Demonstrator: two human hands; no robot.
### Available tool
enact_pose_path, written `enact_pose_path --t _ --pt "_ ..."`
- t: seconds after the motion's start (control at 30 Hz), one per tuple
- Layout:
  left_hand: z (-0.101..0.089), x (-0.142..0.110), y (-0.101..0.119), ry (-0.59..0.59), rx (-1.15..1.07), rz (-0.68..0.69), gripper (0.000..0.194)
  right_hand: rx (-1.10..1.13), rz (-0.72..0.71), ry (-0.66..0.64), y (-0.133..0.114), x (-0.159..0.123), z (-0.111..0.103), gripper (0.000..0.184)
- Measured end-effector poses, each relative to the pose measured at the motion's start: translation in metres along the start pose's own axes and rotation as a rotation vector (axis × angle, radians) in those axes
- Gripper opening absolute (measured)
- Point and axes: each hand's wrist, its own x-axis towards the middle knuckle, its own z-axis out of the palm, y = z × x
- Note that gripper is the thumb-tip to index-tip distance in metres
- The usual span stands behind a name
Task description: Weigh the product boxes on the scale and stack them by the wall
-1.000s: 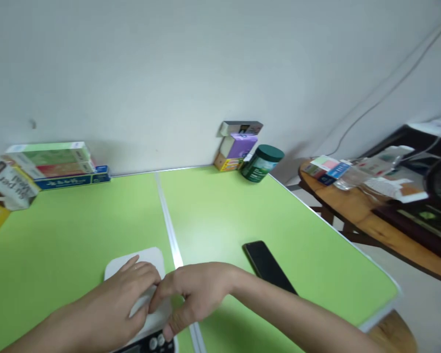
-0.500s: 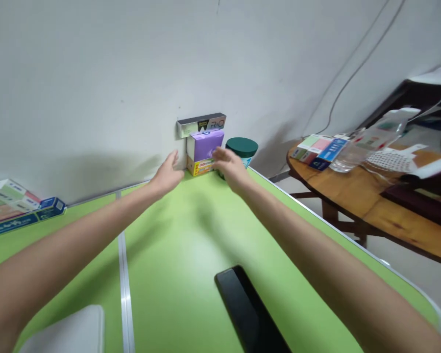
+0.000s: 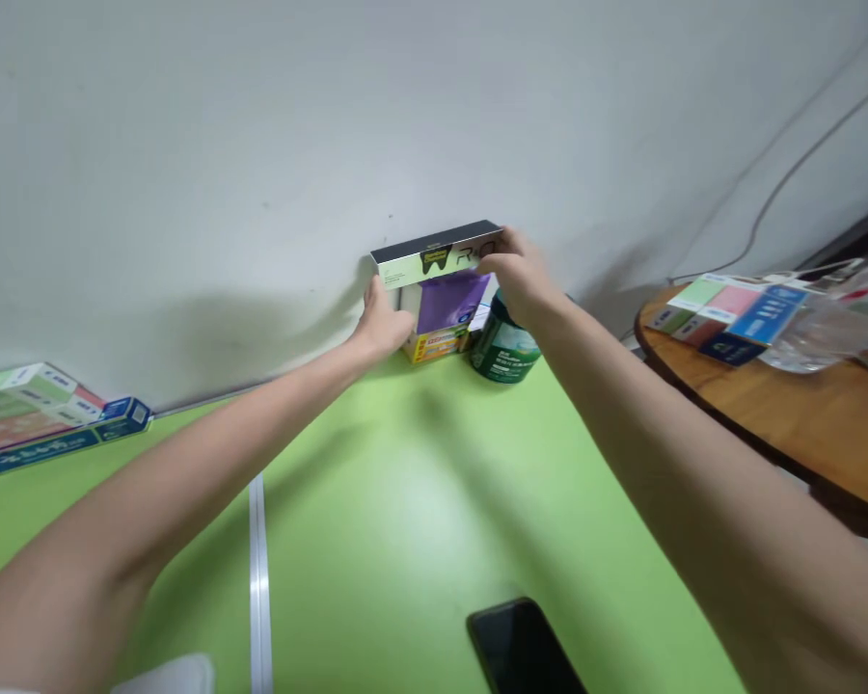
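A long, slim box (image 3: pixel 430 256), black on top and silver on its front, sits at the top of a stack by the wall. My right hand (image 3: pixel 525 280) grips its right end, fingers behind and thumb in front. At its left end, my left hand (image 3: pixel 385 323) holds the lower corner, thumb pointing towards the stack. Directly below are a purple and white box (image 3: pixel 445 304) and a yellow and white box (image 3: pixel 438 344). I cannot tell whether the slim box still touches the purple one. A dark green tub (image 3: pixel 504 352) stands beside the stack, its lid partly behind my right hand.
The green table (image 3: pixel 376 520) has a metal seam (image 3: pixel 258 578). A black phone (image 3: pixel 525 646) lies near the front, and a white object (image 3: pixel 170 677) at lower left. Cartons (image 3: pixel 50 419) lie far left. A wooden table (image 3: pixel 802 414) on the right bears a carton (image 3: pixel 730 313) and clear plastic.
Both hands have reached forward and taken hold of the slim box's ends. The view has shifted, so the stack and phone appear farther right and the tub's front now shows.
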Motion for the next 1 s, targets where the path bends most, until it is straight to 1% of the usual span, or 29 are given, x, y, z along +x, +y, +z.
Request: enact_pose_path --t 0.07,0.1,0.17,0.23,0.3,0.37,0.43,0.5,0.53,0.6,0.7,0.77,0.83,0.93,1.0 --pt "-0.025 -0.045 0.014 -0.014 0.017 -0.111 0.093 0.041 -0.043 -0.081 -0.02 -0.036 0.002 0.053" --pt "-0.04 -0.073 0.019 -0.023 0.02 -0.133 0.094 0.059 -0.038 -0.134 -0.03 -0.059 0.003 0.06" --pt "-0.076 -0.14 0.027 -0.06 0.08 -0.252 0.095 0.067 0.016 -0.259 -0.048 -0.118 0.008 0.071" --pt "-0.111 -0.215 0.029 -0.07 0.157 -0.355 0.091 0.042 0.122 -0.377 -0.059 -0.186 0.013 0.075" --pt "-0.141 -0.29 0.025 -0.049 0.224 -0.452 0.085 0.054 0.235 -0.53 -0.062 -0.255 0.019 0.077" --pt "-0.164 -0.358 0.016 0.01 0.255 -0.545 0.078 0.087 0.356 -0.655 -0.061 -0.319 0.025 0.077" --pt "-0.182 -0.412 0.004 0.087 0.273 -0.546 0.075 0.108 0.444 -0.748 -0.059 -0.373 0.033 0.075" --pt "-0.196 -0.453 -0.005 0.143 0.29 -0.499 0.072 0.12 0.497 -0.8 -0.059 -0.416 0.043 0.073" --pt "-0.201 -0.469 -0.009 0.165 0.293 -0.484 0.071 0.125 0.513 -0.817 -0.06 -0.434 0.048 0.073" --pt "-0.211 -0.494 -0.013 0.2 0.278 -0.495 0.07 0.134 0.532 -0.824 -0.063 -0.461 0.059 0.072" --pt "-0.22 -0.515 -0.017 0.211 0.231 -0.563 0.072 0.13 0.532 -0.785 -0.069 -0.484 0.07 0.073" --pt "-0.222 -0.522 -0.02 0.217 0.2 -0.579 0.075 0.108 0.534 -0.768 -0.072 -0.488 0.073 0.071" --pt "-0.223 -0.525 -0.023 0.271 0.155 -0.598 0.077 0.079 0.502 -0.735 -0.073 -0.485 0.073 0.067" --pt "-0.221 -0.527 -0.02 0.349 0.066 -0.648 0.077 0.035 0.423 -0.643 -0.074 -0.477 0.068 0.062" --pt "-0.217 -0.527 -0.016 0.329 0.004 -0.659 0.077 -0.007 0.439 -0.638 -0.073 -0.473 0.064 0.059"
